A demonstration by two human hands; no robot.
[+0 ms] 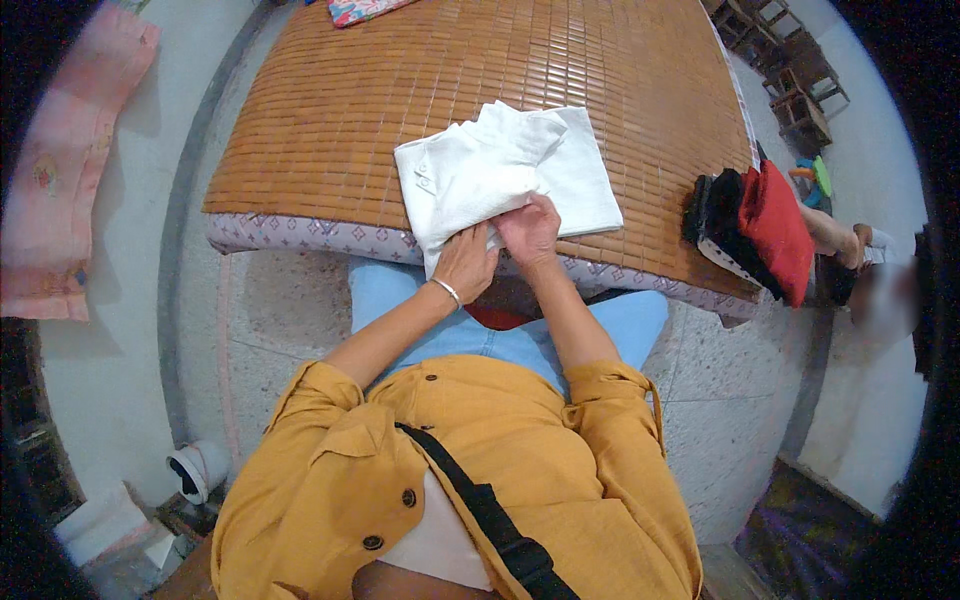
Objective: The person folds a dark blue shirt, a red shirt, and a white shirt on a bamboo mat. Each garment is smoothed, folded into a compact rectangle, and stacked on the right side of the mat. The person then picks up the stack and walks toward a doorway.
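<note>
A white shirt (470, 175), partly folded, lies near the front edge of a bed covered with a brown slatted mat (330, 130). Small buttons show at its left side, and a flat white folded part reaches out to the right. My left hand (468, 265) grips the shirt's near edge, its fingertips partly hidden in the cloth. Beside it my right hand (532, 232) is turned palm up, with curled fingers holding the near fold of the same shirt. The two hands are close together.
A stack of folded dark clothes (718, 215) with a red folded garment (775, 230) sits at the bed's right edge. Past it is another person's arm (830, 235). Wooden stools (795, 85) stand far right; a pink cloth (60, 180) hangs on the left.
</note>
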